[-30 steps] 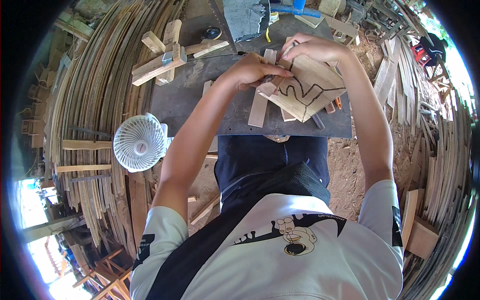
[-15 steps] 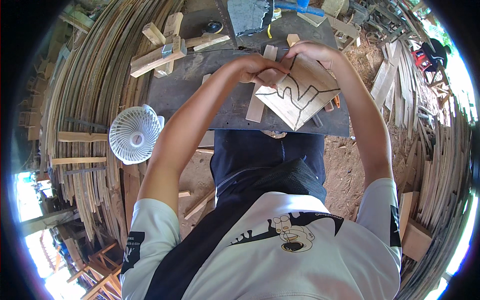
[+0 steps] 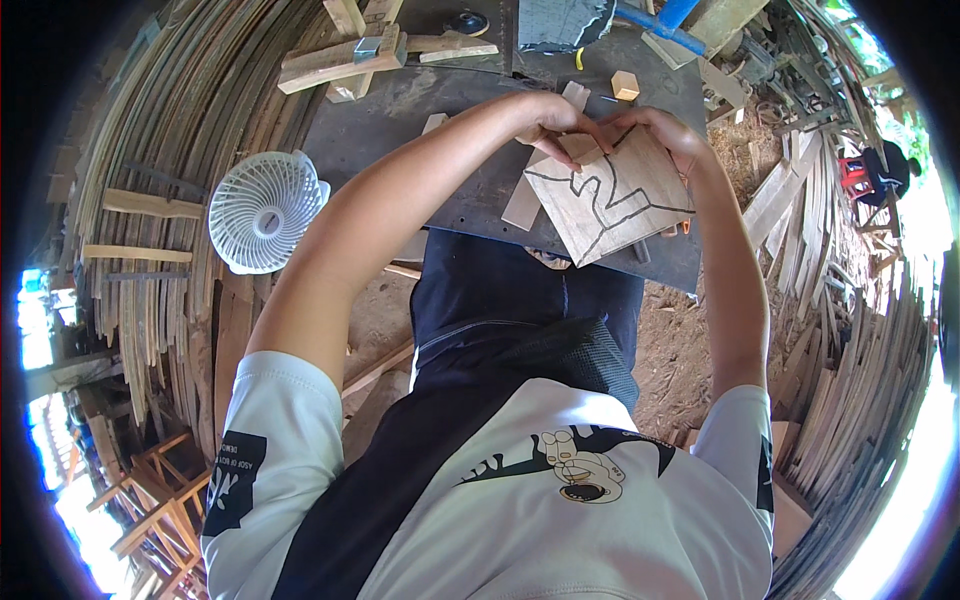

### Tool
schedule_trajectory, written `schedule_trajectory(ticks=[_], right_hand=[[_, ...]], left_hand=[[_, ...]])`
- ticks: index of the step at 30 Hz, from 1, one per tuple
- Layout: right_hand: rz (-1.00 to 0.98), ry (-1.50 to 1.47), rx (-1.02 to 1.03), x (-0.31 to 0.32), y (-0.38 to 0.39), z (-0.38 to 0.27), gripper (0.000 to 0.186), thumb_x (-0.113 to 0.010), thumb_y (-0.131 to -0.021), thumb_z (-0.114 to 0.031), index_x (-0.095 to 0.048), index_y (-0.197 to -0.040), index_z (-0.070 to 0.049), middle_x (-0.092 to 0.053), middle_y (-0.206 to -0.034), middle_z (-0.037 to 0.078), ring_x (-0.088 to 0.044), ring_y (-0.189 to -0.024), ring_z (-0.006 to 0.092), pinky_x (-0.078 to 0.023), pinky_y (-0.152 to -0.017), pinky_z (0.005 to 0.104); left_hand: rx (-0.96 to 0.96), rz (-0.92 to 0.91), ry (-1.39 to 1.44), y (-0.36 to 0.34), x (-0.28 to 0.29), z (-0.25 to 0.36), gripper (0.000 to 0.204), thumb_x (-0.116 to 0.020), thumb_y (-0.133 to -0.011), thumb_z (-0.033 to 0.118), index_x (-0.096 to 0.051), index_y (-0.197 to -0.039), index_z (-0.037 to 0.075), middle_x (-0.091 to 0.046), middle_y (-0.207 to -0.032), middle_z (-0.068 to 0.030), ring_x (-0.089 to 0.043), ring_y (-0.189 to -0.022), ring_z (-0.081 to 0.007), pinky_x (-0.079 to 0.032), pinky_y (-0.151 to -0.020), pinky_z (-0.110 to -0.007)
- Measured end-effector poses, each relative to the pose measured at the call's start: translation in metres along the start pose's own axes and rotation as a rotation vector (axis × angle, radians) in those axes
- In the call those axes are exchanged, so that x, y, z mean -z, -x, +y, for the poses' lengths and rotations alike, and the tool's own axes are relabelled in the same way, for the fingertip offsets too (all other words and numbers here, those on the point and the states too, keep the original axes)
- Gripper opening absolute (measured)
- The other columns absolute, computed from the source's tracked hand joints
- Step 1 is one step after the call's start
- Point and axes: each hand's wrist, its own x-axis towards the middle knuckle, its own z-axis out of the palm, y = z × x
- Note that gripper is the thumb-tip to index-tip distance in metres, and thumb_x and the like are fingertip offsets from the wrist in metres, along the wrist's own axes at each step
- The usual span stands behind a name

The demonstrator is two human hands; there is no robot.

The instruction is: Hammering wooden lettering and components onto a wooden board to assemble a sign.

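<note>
Wd bd underside & blue pipe top unseen

The counter is a dark, flat surface. Toward its far left lie crossed wooden pieces with a metal fitting on top, and just beside them a black round object. A small wooden block sits farther right. Near the front edge lie a pale wooden strip and a dark bar, both partly covered.
</note>
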Motion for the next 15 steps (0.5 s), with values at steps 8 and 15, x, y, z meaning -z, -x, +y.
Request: schedule_trajectory(ticks=[8, 15], right_hand=[[0.194, 0.681, 0.776, -0.059, 0.046, 0.000, 0.023, -0.059, -0.093, -0.012, -0.069, -0.109, 0.001, -0.072, -0.104, 0.010, -0.066, -0.089, 0.0146, -0.050, -0.082, 0.0291], [0.104, 0.704, 0.530, -0.118, 0.102, -0.004, 0.032, -0.059, -0.095, -0.011, -0.060, -0.125, -0.001, -0.068, -0.117, 0.014, -0.065, -0.108, 0.0215, -0.048, -0.095, 0.0323]], left_hand=[[-0.625, 0.594, -0.678, 0.052, -0.015, -0.032, 0.056, -0.085, -0.067, 0.050, -0.073, -0.089, 0.000, -0.071, -0.077, -0.0108, -0.067, -0.065, -0.0184, -0.053, -0.066, -0.031], [-0.649, 0.663, -0.392, 0.117, -0.051, -0.058, 0.034, -0.084, -0.072, 0.021, -0.070, -0.094, 0.000, -0.070, -0.073, -0.0134, -0.072, -0.069, -0.0204, -0.057, -0.065, -0.031]])
